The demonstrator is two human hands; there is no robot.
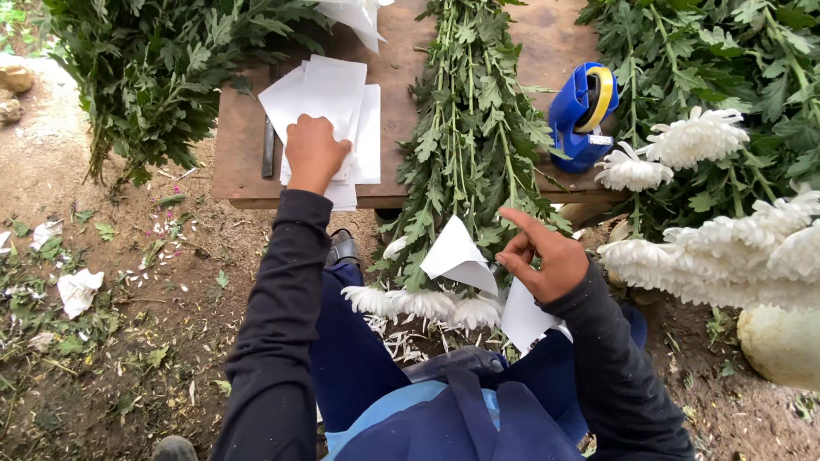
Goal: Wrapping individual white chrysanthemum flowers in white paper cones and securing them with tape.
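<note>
Head view looked down on a brown wooden table (248, 162) set on bare dirt strewn with leaves and petals. Left hand (313, 152) pressed on a stack of white paper sheets (333, 98) at the table's near left; its fingers were curled under and hidden. Right hand (547, 260) pinched a folded white paper sheet (459, 256), partly hidden behind that hand, over white chrysanthemum blooms (418, 303) whose leafy stems crossed the table. A blue tape dispenser (581, 115) stood far right.

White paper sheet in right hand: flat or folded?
Folded: the white paper sheet pinched by the right hand curls into a cone beside the white flower heads.
</note>
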